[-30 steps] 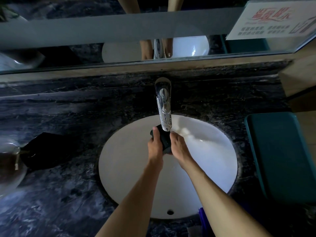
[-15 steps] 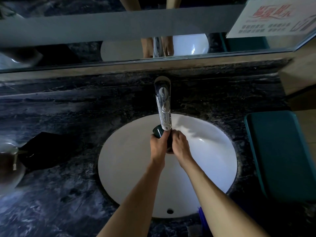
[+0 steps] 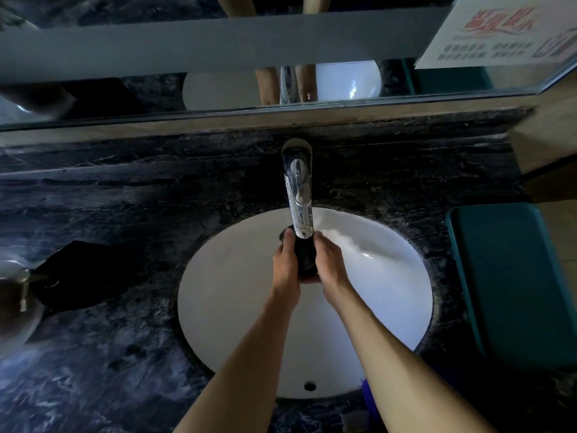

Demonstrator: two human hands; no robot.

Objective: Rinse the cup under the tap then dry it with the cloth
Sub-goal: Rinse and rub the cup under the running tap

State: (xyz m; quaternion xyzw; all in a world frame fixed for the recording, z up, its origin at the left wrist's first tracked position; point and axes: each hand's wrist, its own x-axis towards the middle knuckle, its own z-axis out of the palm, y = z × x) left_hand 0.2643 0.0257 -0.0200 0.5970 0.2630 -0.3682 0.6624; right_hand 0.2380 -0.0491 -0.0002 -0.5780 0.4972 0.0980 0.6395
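Observation:
A dark cup (image 3: pixel 305 257) lies on its side between both of my hands, just under the spout of the chrome tap (image 3: pixel 299 195), over the white sink basin (image 3: pixel 237 307). My left hand (image 3: pixel 285 264) grips its left side, with the thumb near the rim. My right hand (image 3: pixel 329 260) grips its right side. The cup's mouth points away from me, partly hidden by the spout. A dark cloth (image 3: pixel 84 273) lies on the marble counter to the left of the basin. I cannot tell whether water is running.
A dark marble counter (image 3: pixel 109 370) surrounds the basin. A teal box (image 3: pixel 512 282) stands at the right. A glass soap dispenser (image 3: pixel 14 295) sits at the far left edge. A mirror (image 3: pixel 218 85) runs along the back, with a sign (image 3: pixel 499 32) at top right.
Both hands have shifted the cup slightly and turned it under the spout; the left thumb now reaches up by the rim. The cloth has not moved.

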